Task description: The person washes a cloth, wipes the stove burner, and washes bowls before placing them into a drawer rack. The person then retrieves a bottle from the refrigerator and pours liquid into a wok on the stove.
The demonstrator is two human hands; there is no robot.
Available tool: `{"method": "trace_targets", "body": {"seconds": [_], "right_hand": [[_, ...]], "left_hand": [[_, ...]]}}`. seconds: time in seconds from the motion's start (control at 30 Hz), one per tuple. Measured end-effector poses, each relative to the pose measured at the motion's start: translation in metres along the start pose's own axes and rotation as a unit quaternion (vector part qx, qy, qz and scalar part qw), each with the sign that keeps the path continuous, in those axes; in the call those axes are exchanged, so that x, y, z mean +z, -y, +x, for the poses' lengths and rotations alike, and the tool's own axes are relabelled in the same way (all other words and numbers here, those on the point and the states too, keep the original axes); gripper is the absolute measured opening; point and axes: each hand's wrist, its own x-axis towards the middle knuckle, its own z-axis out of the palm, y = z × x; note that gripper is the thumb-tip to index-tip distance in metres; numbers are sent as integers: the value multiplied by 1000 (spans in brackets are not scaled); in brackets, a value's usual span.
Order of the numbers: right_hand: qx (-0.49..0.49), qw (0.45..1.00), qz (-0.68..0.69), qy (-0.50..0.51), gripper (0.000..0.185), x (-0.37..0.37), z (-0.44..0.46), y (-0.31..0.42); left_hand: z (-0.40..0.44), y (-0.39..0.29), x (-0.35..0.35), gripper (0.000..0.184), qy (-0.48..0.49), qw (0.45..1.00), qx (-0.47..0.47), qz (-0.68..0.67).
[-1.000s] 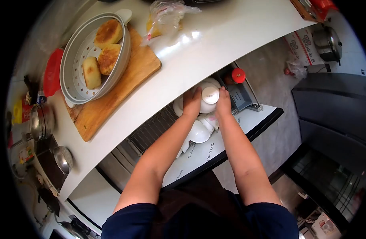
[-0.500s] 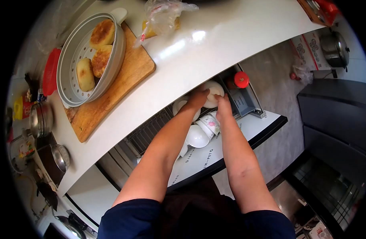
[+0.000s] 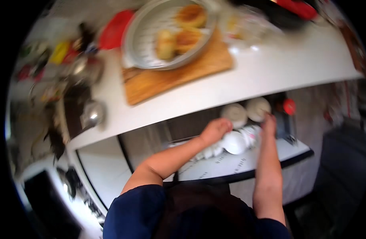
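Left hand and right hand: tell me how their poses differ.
The left hand is by the left round dish; the right hand is at the right round dish. The left arm slants, bent at the elbow, while the right arm runs nearly straight. Both hands are bare and at the open drawer; blur hides any grip.

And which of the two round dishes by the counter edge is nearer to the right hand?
The right dish, nearer the red lid: the right hand is at its edge, while the left dish is by the left hand.
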Motion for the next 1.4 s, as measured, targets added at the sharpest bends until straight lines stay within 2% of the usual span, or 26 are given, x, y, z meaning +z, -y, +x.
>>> {"method": "trace_targets", "body": {"seconds": [0.03, 0.07, 0.1, 0.17, 0.23, 0.3, 0.33, 0.37, 0.4, 0.47, 0.5, 0.6, 0.63, 0.73, 0.77, 0.8, 0.83, 0.87, 0.9, 1.0, 1.07, 1.13, 1.27, 1.37, 1.4], "right_hand": [[-30, 997, 5, -76, 29, -7, 19, -13], [-43, 995, -17, -87, 21, -15, 18, -4], [-33, 995, -21, -97, 25, -14, 5, 14], [-81, 988, 60, -117, 20, -16, -19, 42], [-145, 976, 85, -137, 20, -7, -70, 78], [-210, 963, 75, -153, 18, -1, -105, 98], [-237, 957, 66, -156, 17, 8, -125, 106], [-252, 956, 72, -132, 15, 18, -143, 110], [-267, 955, 77, -108, 13, 26, -160, 112], [-282, 954, 84, -60, 12, 50, -193, 113], [-282, 955, 85, -36, 12, 66, -210, 114], [-316, 947, 45, 31, 11, 113, -260, 119], [-340, 938, 27, 59, 11, 129, -278, 122], [-378, 912, 6, 157, 9, 175, -317, 126], [-389, 901, -13, 191, 9, 193, -329, 129], [-399, 888, -34, 225, 10, 210, -340, 132], [-392, 882, -41, 260, 10, 229, -353, 134], [-383, 874, -49, 297, 10, 248, -364, 136], [-375, 867, -53, 325, 10, 266, -371, 136], [-328, 853, -65, 400, 12, 323, -389, 126], [-278, 860, -71, 423, 15, 358, -401, 119], [-180, 877, -102, 434, 27, 399, -415, 122], [8, 885, -61, 461, 76, 486, -432, 135], [73, 901, -91, 418, 87, 537, -450, 153], [74, 908, -93, 401, 84, 552, -454, 154]], "left_hand": [[-32, -19, -13, 23, -5, 999, -52, -3], [-61, -8, -31, 24, 3, 999, -41, 25], [-95, -6, -47, 30, -26, 997, -63, 47], [-155, -19, -73, 35, -202, 957, -192, -74], [-205, -9, -113, 38, -317, 931, -157, -90], [-243, -16, -153, 27, -453, 880, -84, -113], [-255, -32, -172, 20, -508, 856, -23, 87], [-266, -49, -194, 16, -540, 792, 37, 283], [-276, -63, -218, 21, -542, 724, 54, 424], [-286, -85, -257, 40, -560, 643, 114, 510], [-288, -101, -271, 41, -556, 652, 94, 507], [-292, -112, -322, 33, -435, 700, 61, 563], [-295, -107, -338, 22, -398, 717, 26, 571], [-308, -106, -375, 15, -397, 746, 91, 527], [-314, -105, -384, 13, -440, 762, 101, 464], [-321, -109, -396, 14, -481, 819, 66, 306], [-330, -116, -410, 15, -506, 851, 27, 139], [-337, -122, -423, 19, -500, 848, 115, -131], [-350, -124, -442, 19, -463, 812, 167, -313], [-375, -110, -493, 18, -449, 687, 286, -494], [-387, -100, -514, 19, -463, 661, 302, -508], [-386, -95, -529, 19, -475, 641, 302, -522], [-374, -94, -536, 18, -481, 631, 275, -543], [-357, -97, -537, 16, -477, 640, 261, -543], [-351, -97, -537, 16, -483, 639, 252, -543]]}}
